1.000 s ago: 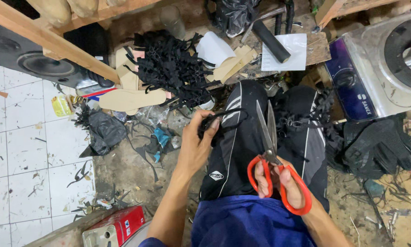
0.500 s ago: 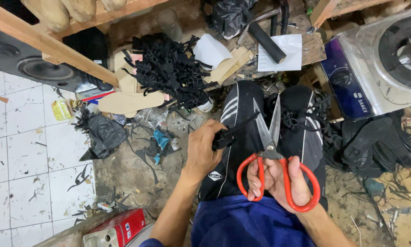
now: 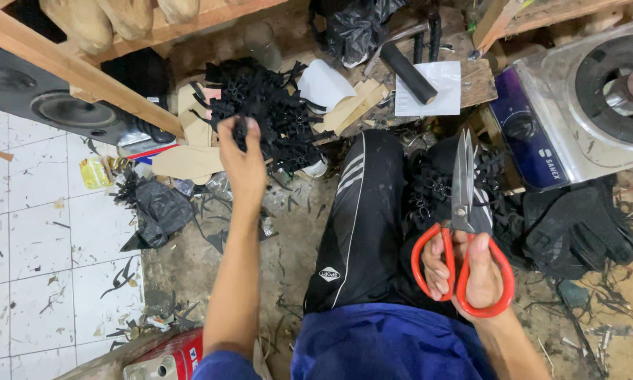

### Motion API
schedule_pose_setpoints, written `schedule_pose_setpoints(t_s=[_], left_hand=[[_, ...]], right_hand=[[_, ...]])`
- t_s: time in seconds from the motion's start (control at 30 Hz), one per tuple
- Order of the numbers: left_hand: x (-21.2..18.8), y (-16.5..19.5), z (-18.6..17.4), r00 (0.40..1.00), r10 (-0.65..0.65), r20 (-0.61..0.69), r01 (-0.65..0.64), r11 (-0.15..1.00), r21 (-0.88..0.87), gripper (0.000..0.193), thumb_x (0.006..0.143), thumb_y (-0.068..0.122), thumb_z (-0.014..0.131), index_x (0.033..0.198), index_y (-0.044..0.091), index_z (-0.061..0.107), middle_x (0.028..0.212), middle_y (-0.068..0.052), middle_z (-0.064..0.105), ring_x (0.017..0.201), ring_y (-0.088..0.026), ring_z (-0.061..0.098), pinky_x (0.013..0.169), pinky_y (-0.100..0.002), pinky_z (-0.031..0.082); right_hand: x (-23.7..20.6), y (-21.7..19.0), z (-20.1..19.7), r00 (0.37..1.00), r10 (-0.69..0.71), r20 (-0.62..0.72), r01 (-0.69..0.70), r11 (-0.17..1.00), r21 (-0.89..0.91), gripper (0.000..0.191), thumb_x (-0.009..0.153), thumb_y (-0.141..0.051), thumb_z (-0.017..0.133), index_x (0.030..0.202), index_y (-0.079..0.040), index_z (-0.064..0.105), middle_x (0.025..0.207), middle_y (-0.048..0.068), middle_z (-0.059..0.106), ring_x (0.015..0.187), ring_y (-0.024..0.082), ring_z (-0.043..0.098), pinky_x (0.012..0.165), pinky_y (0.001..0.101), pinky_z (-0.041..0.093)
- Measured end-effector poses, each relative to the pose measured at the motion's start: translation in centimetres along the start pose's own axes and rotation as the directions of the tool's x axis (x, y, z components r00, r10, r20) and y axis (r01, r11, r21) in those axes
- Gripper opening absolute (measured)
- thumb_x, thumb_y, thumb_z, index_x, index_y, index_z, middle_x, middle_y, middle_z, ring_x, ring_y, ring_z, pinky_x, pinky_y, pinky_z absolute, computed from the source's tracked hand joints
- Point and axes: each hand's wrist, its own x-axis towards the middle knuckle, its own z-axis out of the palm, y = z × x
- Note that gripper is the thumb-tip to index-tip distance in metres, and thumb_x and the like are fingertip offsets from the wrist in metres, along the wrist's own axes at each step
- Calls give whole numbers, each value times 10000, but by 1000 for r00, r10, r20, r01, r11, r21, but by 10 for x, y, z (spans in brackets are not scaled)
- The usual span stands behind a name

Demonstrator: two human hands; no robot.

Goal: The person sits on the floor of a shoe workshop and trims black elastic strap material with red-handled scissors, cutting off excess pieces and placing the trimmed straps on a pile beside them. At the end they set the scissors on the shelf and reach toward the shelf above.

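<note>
Nearest to you, your right hand (image 3: 471,271) rests over your lap. Its fingers pass through the red loops of the scissors (image 3: 463,225) and close around them, so the tool stays ready and steady. The blades stand together and point away from you, up along your right leg, where they touch nothing. I judge you hold them so to keep the sharp tips away from your body and your other arm.

Under the blades, on your right knee, lies a small heap of black cut pieces (image 3: 436,186). The knee carries them close to the scissors, like a little work surface. Your legs in the black trousers (image 3: 366,232) with white stripes stretch forward over the dirty floor (image 3: 190,281), which is covered with thin black scraps.

Farther out, your left arm is stretched fully. Your left hand (image 3: 240,158) is at the near edge of the big pile of black pieces (image 3: 274,112), and its fingers pinch one small black piece (image 3: 240,127) at the top. The pile sits on flat beige cardboard sheets (image 3: 190,160), probably to keep the pieces off the floor.

Beyond the pile lies a black roll (image 3: 408,74) on a white sheet (image 3: 429,88). At the far right stands a metal stove (image 3: 598,91), well apart from both hands.
</note>
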Motion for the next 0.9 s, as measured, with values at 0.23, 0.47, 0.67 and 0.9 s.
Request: schedule_pose_setpoints(t_s=[0.23, 0.47, 0.67, 0.9], left_hand=[[51, -10, 12, 987, 144, 75, -157, 967, 202, 863, 939, 242, 807, 1628, 87, 312, 1600, -193, 382, 1473, -380, 400, 1265, -451, 324], [-41, -28, 47, 778, -33, 628, -492, 589, 641, 946, 749, 265, 825, 1571, 327, 361, 1685, -169, 112, 1540, -451, 106, 1183, -709, 103], [24, -89, 53, 858, 165, 487, -449, 702, 553, 650, 974, 205, 704, 1578, 262, 472, 1709, -174, 178, 1541, -489, 152, 1197, -710, 99], [19, -32, 63, 891, 40, 453, -362, 665, 653, 611, 875, 225, 738, 1447, 119, 551, 1614, -194, 294, 1482, -491, 212, 1144, -747, 60]], right_hand=[[-4, 7, -1, 995, -27, -99, 19, 996, -85, 677, 998, -671, 414, 980, -2, 516, 673, 60, 485, 499, 156, 475, 456, 320, 457], [-21, 9, -34, 979, -55, -198, 29, 991, -132, 683, 1037, -663, 423, 926, 6, 507, 679, 58, 477, 527, 152, 479, 483, 324, 460], [-28, 4, -43, 952, -92, -291, 47, 986, -158, 696, 1010, -682, 441, 947, 9, 498, 677, 65, 455, 522, 157, 466, 482, 327, 447], [-26, 7, -37, 943, -159, -293, 105, 976, -192, 684, 1017, -662, 414, 946, 12, 507, 690, 70, 472, 530, 161, 483, 491, 335, 467]])
